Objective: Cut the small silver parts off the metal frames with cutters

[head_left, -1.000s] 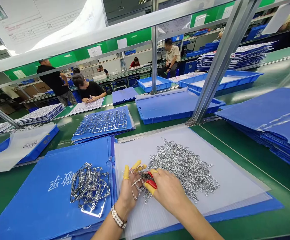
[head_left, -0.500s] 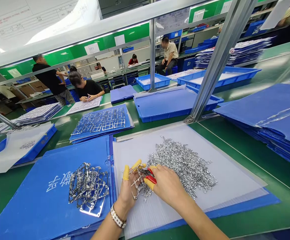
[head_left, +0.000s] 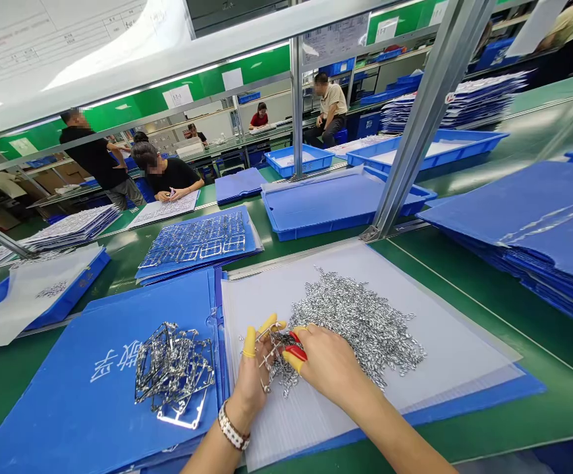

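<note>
My left hand [head_left: 253, 368], with yellow finger cots on its fingertips, grips a shiny silver sprue frame [head_left: 267, 361]. In my right hand [head_left: 327, 361], also wearing yellow cots, are red-handled nippers [head_left: 296, 350]; their jaws are at the frame, and their tips are hard to make out. Behind and beside both hands a heap of small silver pieces [head_left: 353, 322] lies on a translucent white sheet [head_left: 444, 322]. To the left, a tangled pile of silver sprue frames [head_left: 172, 368] rests on a blue board [head_left: 83, 408] with white handwriting.
Silver frames [head_left: 197, 237] lie in rows on blue sheets further back. A blue tray [head_left: 316, 224] stands behind a slanted metal post [head_left: 409, 125]. Blue boards [head_left: 528, 217] are stacked at right. Across the bench, a co-worker [head_left: 170, 176] bends over a white sheet.
The whole view has shifted slightly. Both hands keep nearly the same pose at the sprue frame, with the nippers still held at it.
</note>
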The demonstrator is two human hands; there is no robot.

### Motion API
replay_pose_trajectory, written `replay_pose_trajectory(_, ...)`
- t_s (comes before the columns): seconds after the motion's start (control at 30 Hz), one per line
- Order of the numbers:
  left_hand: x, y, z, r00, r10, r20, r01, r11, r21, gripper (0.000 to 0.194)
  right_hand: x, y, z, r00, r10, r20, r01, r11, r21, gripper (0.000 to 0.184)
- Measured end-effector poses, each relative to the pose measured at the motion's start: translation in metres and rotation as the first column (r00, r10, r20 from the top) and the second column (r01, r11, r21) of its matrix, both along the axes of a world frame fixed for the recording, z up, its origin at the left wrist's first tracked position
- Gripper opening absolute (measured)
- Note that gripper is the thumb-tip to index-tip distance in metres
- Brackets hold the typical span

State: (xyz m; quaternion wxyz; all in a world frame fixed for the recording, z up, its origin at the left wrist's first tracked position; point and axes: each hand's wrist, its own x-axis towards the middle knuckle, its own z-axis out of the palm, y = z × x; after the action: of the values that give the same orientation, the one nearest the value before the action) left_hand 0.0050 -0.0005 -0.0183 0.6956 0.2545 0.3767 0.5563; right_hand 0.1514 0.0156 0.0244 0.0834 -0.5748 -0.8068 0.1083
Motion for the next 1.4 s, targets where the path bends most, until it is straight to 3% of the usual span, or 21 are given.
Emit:
replay_pose_trajectory(0.27, -0.003, 0.004, 0.004, 0.995, 0.053, 0.081, -0.046, 0.995, -0.094, 0.062, 0.002, -0.006, -0.002, 0.998, -0.026, 0.063, 0.024, 0.999, 0.035, 0.019)
replay_pose_trajectory(0.57, -0.007, 0.008, 0.005, 0.973, 0.072, 0.218, -0.054, 0.995, -0.088, 0.061, 0.004, -0.018, -0.014, 0.997, -0.015, 0.081, 0.014, 1.0, 0.015, 0.023)
replay_pose_trajectory(0.97, 0.0, 0.001, 0.006, 0.985, 0.17, 0.027, -0.17, 0.985, -0.028, 0.06, -0.008, -0.015, -0.011, 0.995, 0.003, 0.104, -0.003, 1.0, -0.001, 0.017)
replay_pose_trajectory(1.13, -0.002, 0.002, 0.008, 0.979, 0.203, 0.035, -0.203, 0.979, -0.024, 0.061, -0.005, -0.015, -0.007, 0.994, -0.011, 0.108, 0.011, 1.0, -0.001, 0.015)
replay_pose_trajectory(1.23, -0.004, 0.004, 0.01, 0.972, 0.224, 0.068, -0.222, 0.974, -0.045, 0.061, -0.002, -0.018, -0.007, 0.999, -0.036, 0.018, 0.036, 0.999, -0.014, 0.018)
replay_pose_trajectory(1.3, -0.004, 0.004, 0.01, 0.969, 0.23, 0.087, -0.226, 0.973, -0.056, 0.061, -0.004, -0.021, -0.011, 0.987, -0.044, -0.153, 0.037, 0.998, -0.045, 0.021)
replay_pose_trajectory(1.4, -0.004, 0.004, 0.009, 0.964, 0.241, 0.113, -0.234, 0.969, -0.073, 0.061, -0.015, -0.024, -0.02, 0.888, -0.079, -0.453, 0.028, 0.993, -0.117, 0.024)
